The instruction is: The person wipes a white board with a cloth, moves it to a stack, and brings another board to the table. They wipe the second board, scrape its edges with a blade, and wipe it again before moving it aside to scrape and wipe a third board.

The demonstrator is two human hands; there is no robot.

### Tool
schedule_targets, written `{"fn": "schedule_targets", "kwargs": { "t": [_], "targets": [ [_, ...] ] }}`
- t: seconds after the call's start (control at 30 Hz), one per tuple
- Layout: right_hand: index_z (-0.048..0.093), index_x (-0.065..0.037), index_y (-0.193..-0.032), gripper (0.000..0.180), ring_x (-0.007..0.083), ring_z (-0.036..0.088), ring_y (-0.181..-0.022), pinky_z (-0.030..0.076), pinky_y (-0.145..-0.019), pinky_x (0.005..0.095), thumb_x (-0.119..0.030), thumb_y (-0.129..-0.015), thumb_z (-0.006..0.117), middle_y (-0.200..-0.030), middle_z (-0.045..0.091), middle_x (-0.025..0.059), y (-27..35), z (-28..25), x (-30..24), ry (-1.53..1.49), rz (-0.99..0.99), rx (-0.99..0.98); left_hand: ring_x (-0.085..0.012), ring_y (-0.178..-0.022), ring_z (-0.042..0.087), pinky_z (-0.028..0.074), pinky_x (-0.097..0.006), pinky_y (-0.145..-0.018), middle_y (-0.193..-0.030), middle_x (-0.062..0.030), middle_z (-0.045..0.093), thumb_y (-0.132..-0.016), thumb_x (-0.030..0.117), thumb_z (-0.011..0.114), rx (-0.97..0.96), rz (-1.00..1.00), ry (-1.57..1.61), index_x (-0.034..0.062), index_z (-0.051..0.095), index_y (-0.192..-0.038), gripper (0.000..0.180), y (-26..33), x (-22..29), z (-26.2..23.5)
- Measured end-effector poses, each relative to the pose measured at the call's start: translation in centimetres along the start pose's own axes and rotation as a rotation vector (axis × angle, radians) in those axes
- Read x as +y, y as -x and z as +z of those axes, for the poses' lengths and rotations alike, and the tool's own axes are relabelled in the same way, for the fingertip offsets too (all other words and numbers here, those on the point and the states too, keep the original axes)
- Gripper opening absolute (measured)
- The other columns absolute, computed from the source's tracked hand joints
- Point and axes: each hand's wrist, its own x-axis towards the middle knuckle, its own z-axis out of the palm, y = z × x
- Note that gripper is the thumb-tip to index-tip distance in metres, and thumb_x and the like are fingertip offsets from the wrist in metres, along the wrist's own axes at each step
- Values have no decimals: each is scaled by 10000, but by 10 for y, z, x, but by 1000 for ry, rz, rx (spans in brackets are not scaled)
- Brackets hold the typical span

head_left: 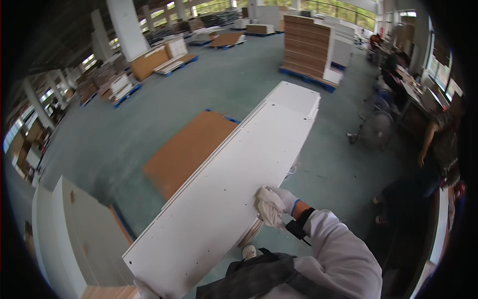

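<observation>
A long white panel (219, 184) with small dark holes stretches diagonally before me, from the lower left to the far right. Further thin edges show beneath it, so it seems to lie on other panels. My right hand (279, 200), in a white glove with a blue cuff, is closed on a crumpled white cloth (269, 209). Hand and cloth rest at the panel's right edge, about halfway along. At the panel's near left corner, a pale gloved shape, apparently my left hand (144, 289), touches the edge; its fingers are mostly hidden.
A brown board (194, 149) lies on a blue pallet left of the panel. Large pale boards (89, 234) stand at the lower left. A tall stack of brown boards (306, 47) sits on a pallet ahead. People (443, 144) are at the right, near a wheeled fan (376, 124).
</observation>
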Motion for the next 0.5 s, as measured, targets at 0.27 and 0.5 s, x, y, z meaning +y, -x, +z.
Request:
{"fn": "schedule_targets", "kwargs": {
  "t": [0.27, 0.5],
  "targets": [
    [642, -61, -1077, 250, 169, 648, -789, 532, -717, 320, -264, -977, 538, -944, 676, 48, -16, -39, -2, 912, -360, 174, -323, -1223, 485, 418, -381, -1026, -1349, -166, 504, -883, 476, 540, -308, 113, -765, 7, 375, -1412, 726, -6, 2, 48],
    [632, -99, -1092, 284, 365, 657, -954, 534, -787, 417, -285, -894, 553, -1004, 687, 168, -18, -11, -69, 1701, -191, 303, -360, -1295, 427, 377, -391, -1074, -1401, -211, 453, -835, 399, 622, -611, 360, -1234, -35, 325, -1430, 794, -16, -9, 52]
  ]
}}
